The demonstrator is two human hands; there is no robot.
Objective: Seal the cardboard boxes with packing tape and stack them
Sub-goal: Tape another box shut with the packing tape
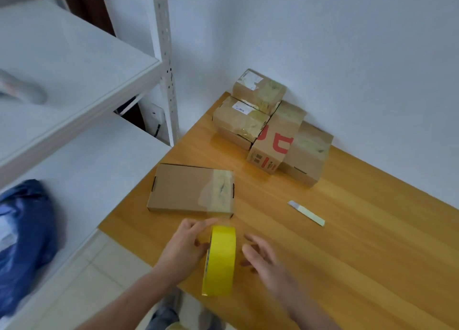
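Observation:
A yellow roll of packing tape [219, 260] stands on edge above the near part of the wooden table [347, 242]. My left hand [185, 247] grips the roll from its left side, fingers over the top. My right hand [263, 257] hovers just right of the roll with loose, blurred fingers and holds nothing. A flat cardboard box [183, 189] lies behind the roll with a band of clear tape across its right end. Several taped boxes [270, 123] are stacked in the far corner against the wall.
A small utility knife [306, 213] lies on the table to the right of the flat box. White metal shelving [74, 81] runs along the left, with a blue bag [22, 235] on its lower shelf. The white wall [347, 56] borders the table's far side.

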